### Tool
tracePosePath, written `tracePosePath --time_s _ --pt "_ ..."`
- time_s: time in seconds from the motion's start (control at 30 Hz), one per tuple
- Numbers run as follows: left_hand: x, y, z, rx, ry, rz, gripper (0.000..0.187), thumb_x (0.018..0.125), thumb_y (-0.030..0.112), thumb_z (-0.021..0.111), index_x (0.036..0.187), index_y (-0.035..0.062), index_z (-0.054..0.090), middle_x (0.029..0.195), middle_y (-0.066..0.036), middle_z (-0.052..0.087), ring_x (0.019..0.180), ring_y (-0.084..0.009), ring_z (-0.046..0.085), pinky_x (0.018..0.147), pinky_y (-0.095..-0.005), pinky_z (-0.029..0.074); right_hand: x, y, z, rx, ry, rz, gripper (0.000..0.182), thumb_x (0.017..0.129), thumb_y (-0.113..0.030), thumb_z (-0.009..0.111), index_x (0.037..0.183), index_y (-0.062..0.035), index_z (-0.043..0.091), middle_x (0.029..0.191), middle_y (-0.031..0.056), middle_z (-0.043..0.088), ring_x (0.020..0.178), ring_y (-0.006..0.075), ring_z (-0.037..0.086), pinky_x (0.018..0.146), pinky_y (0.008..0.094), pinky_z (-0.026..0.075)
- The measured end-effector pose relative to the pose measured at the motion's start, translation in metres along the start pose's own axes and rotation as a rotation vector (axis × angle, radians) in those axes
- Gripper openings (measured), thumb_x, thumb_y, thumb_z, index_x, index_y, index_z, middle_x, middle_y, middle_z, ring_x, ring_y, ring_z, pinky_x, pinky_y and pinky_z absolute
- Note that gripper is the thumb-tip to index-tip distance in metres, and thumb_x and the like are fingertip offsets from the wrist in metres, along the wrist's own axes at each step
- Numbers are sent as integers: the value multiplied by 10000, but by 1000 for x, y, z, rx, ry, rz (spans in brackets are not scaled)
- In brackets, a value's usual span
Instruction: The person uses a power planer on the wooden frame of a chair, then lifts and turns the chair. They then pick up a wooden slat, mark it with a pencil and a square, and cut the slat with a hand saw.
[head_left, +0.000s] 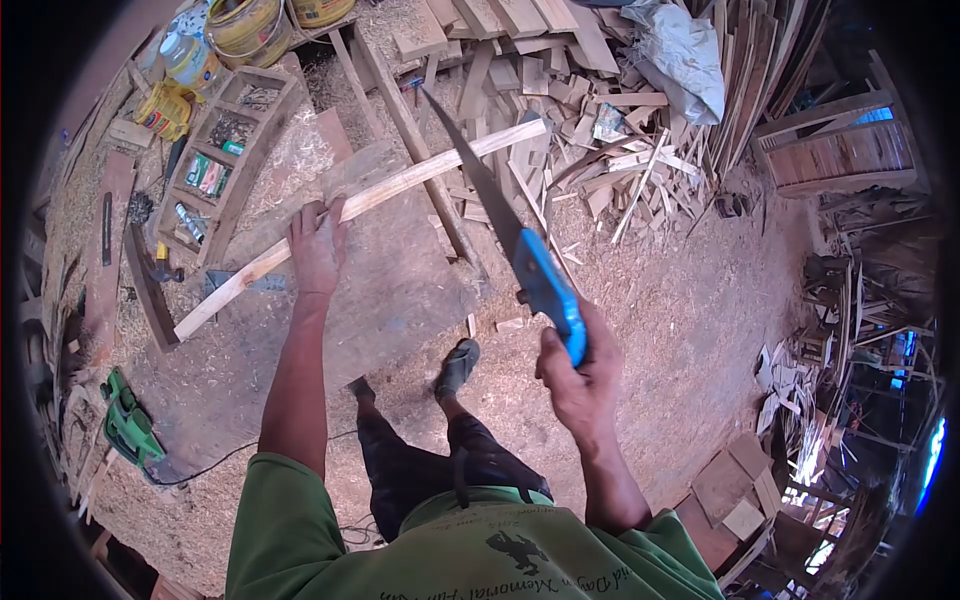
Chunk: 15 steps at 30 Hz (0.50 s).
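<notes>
My right hand is wrapped round the blue handle of a handsaw, its blade pointing up and to the left. Near its tip, the blade overlaps a long pale wooden strip in view; whether they touch I cannot tell. My left hand grips the strip left of its middle, fingers bent over it. The strip lies slantwise over the worn work surface, its right end reaching past that surface. Beneath its left part is a flat bluish metal piece, perhaps a square.
A compartmented wooden tray holds small items at the upper left, near yellow buckets. A green power tool with a cord lies lower left. Wood offcuts are heaped at the top; a wooden frame stands right.
</notes>
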<state>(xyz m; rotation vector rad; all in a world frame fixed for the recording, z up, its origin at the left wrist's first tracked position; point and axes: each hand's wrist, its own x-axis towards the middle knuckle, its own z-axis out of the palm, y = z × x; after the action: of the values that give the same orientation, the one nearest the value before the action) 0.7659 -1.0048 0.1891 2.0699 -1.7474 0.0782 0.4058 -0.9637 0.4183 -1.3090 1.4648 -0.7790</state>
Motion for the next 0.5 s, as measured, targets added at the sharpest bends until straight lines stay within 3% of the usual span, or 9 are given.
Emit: tracePosePath --time_s 0.13,0.33,0.43,0.5 --pt "-1 3 11 34 45 12 458 1046 369 603 1484 236 634 1279 -123 590 1190 -333 556 1033 -484 448 18 20 7 -141 -59 -36 479 977 -145 672 1439 -41 610 701 57 591 586 118 574 584 320 499" --pt "6 17 20 44 25 -22 499 1015 353 657 1498 233 623 1398 -138 566 1261 -351 538 1100 -498 423 35 27 13 -261 -130 -77 469 1006 -232 675 1433 -48 616 654 114 607 552 212 643 588 376 530" --pt "11 36 27 40 73 -105 566 994 353 688 1524 196 566 1485 -162 496 1383 -386 463 1188 -547 355 42 28 18 -285 -128 -73 480 1026 -296 678 1430 -44 619 678 124 637 575 220 661 603 382 537" --pt "23 52 40 -94 82 -211 637 1008 436 663 1561 164 502 1550 -185 431 1471 -404 363 1230 -615 245 47 28 22 -259 -145 -37 487 1061 -363 648 1421 -35 626 705 148 664 612 246 688 620 394 542"
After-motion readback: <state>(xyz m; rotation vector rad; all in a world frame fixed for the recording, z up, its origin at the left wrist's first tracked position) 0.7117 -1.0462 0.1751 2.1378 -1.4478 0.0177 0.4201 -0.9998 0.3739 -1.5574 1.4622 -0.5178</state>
